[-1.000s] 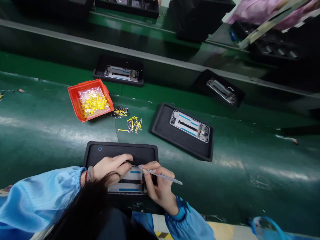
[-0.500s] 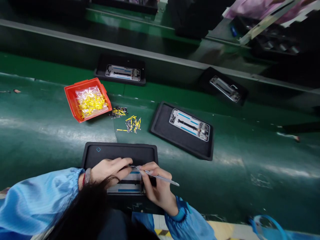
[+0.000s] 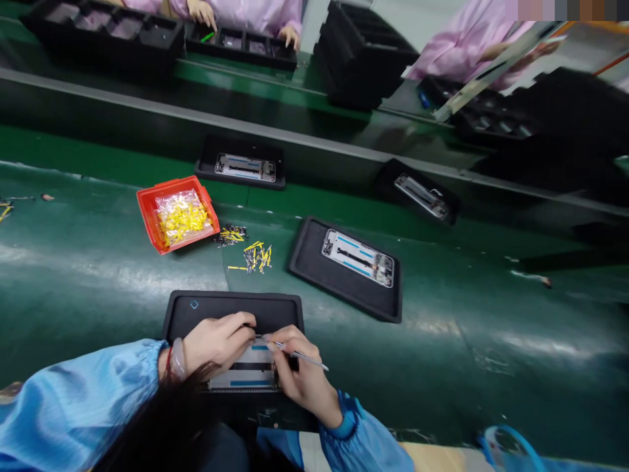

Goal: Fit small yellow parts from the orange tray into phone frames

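An open phone frame [image 3: 250, 373] with blue strips and a dark central band lies in a black tray [image 3: 233, 303] close to my body. My left hand [image 3: 219, 341] is closed over the frame's far left part, fingers bent at its far edge; its thumb is hidden. In my right hand [image 3: 304, 377] is a pair of slim silver tweezers [image 3: 309, 360], pinched near the tip and slanting down to the right. The tweezers' tip meets the frame's far edge, beside my left fingertips. Any small part there is hidden by my fingers.
A red bin [image 3: 153, 229] holds bagged yellow pieces [image 3: 181, 216]. Small yellow-and-silver parts [image 3: 258, 257] lie beside it. Another phone frame [image 3: 358, 257] sits in a tray to the right; two more trayed frames stand farther back. Across the bench, a co-worker's hand [image 3: 201, 12] reaches over black trays.
The view has tilted up slightly, bringing co-workers' hands into sight. My right hand and the tweezers have turned a little; both hands stay at the frame's far edge.
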